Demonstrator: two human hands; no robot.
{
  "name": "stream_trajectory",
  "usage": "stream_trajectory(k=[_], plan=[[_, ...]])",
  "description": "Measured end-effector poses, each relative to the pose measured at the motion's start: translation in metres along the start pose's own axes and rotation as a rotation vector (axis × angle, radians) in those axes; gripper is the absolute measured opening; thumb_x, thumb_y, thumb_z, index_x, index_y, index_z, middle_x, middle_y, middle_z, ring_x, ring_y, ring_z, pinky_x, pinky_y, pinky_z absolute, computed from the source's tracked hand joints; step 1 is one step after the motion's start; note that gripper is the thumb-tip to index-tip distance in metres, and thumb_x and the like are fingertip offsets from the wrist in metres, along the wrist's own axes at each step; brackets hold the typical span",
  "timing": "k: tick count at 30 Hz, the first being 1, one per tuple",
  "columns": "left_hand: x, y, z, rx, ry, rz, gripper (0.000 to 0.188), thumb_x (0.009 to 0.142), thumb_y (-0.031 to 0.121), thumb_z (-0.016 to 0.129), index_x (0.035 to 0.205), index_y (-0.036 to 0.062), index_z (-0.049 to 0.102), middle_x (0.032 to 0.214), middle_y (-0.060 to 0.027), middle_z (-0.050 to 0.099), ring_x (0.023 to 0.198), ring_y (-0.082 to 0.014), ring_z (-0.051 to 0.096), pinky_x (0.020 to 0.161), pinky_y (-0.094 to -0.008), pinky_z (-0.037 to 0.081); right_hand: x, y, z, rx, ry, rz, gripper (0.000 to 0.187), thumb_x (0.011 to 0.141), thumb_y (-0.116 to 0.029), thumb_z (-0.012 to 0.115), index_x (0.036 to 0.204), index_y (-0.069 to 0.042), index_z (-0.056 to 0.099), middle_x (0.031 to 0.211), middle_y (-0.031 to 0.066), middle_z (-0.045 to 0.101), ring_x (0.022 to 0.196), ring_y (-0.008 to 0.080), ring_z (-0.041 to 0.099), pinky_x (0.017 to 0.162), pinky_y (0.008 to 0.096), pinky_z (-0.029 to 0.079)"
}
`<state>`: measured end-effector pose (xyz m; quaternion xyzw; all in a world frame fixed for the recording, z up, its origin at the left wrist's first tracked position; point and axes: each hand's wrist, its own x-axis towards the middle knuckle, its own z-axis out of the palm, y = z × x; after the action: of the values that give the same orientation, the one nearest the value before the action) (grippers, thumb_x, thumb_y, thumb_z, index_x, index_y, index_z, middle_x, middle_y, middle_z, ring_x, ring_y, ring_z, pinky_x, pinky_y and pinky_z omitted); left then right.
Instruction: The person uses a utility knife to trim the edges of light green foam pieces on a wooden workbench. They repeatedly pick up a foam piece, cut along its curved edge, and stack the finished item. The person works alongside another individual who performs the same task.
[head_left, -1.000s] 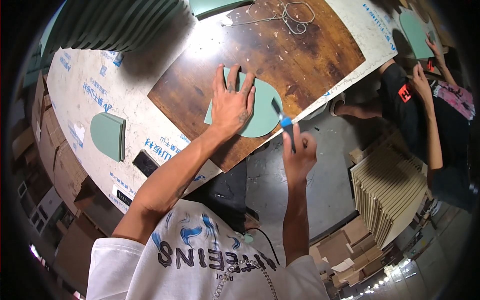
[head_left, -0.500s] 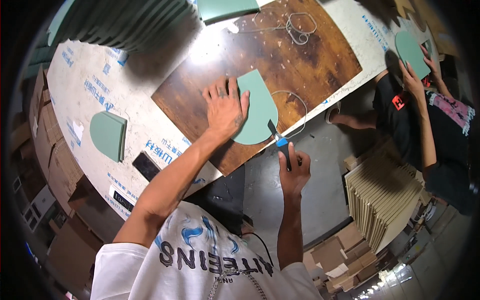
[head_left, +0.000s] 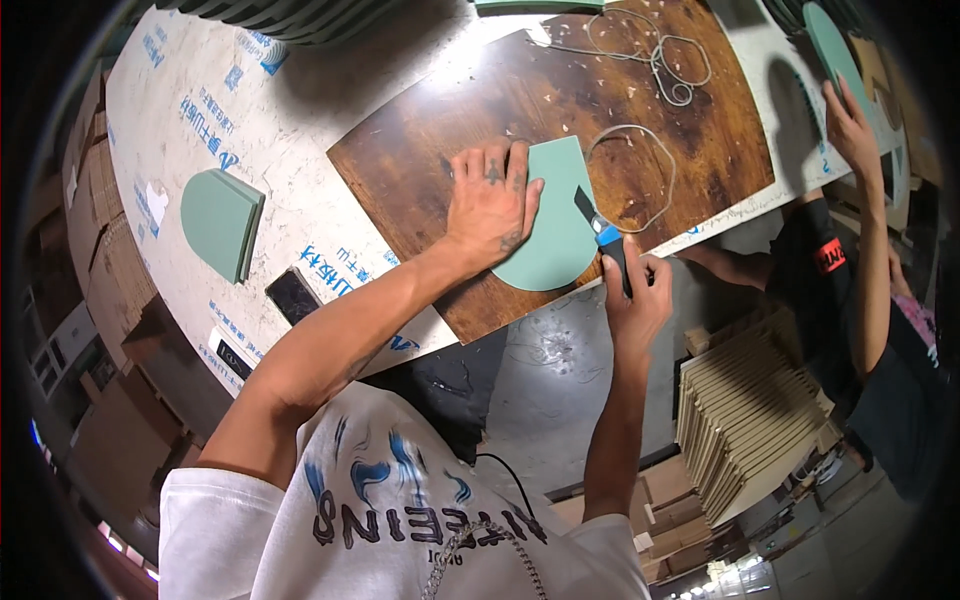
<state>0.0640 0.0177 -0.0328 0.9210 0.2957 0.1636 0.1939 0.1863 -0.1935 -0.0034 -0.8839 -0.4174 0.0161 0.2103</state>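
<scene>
"What's different now?"

"The panel (head_left: 550, 235) is turned: a second ago its straight edge faces the left of the frame, and now it faces the top, with the curve toward the bottom. My knife (head_left: 608, 236) sits farther up its right edge, and a thin strip (head_left: 673, 180), absent a second ago, makes a wide loop just right of it."

"What do you make of that?"

"I'd judge that the edge is being pared and that I'm well along this side, with a short stretch between the blade (head_left: 586, 204) and the upper right corner. I can't tell whether the strip is attached to the panel."

"And where is the panel, against your hands?"

"Near the middle of the frame, on the brown board (head_left: 400, 160) that lies on the table (head_left: 295, 185). My left hand (head_left: 487, 205) lies palm down over its left part, fingers side by side, thumb apart on the green face. My right hand (head_left: 640, 305) is just beyond its lower right, past the table's edge, pinching the knife's handle between thumb and fingers."

"Is the blade biting?"

"It overlaps the panel's right edge from here; how deep it goes, I can't tell."
</scene>
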Motion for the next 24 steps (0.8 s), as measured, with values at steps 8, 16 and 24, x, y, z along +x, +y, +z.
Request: stream_trajectory(k=[8,16,24], plan=[[-0.002,0.001,0.003,-0.042,-0.007,0.024,0.047,0.093,0.025,0.064,0.13,-0.0007,0.051,0.12,-0.0197,0.053,0.109,-0.0369,0.048,0.097,-0.0527,0.036,0.103,-0.013,0.025,0.028,0.004,-0.177,0.036,0.087,-0.023,0.079,0.12,-0.013,0.073,0.087,0.0096,0.057,0.077,0.0273,0.06,0.064,0.041,0.05],[-0.005,0.002,0.007,-0.064,0.046,0.002,0.046,0.095,0.023,0.062,0.133,0.0006,0.051,0.123,-0.0209,0.054,0.113,-0.0378,0.049,0.1,-0.0533,0.036,0.041,-0.002,0.004,0.2,0.111,0.119,0.049,0.087,-0.026,0.079,0.133,-0.011,0.067,0.09,0.0149,0.059,0.082,0.0324,0.062,0.073,0.0416,0.051],[0.041,0.022,0.002,-0.11,-0.01,0.119,0.085,0.091,0.043,0.068,0.156,0.0064,0.028,0.148,-0.0271,0.036,0.133,-0.0448,0.038,0.106,-0.0606,0.028,-0.209,-0.055,-0.012,0.444,0.075,0.865,0.037,0.091,-0.025,0.076,0.073,-0.005,0.051,0.063,0.0,0.047,0.061,0.0104,0.043,0.056,0.0314,0.037]])
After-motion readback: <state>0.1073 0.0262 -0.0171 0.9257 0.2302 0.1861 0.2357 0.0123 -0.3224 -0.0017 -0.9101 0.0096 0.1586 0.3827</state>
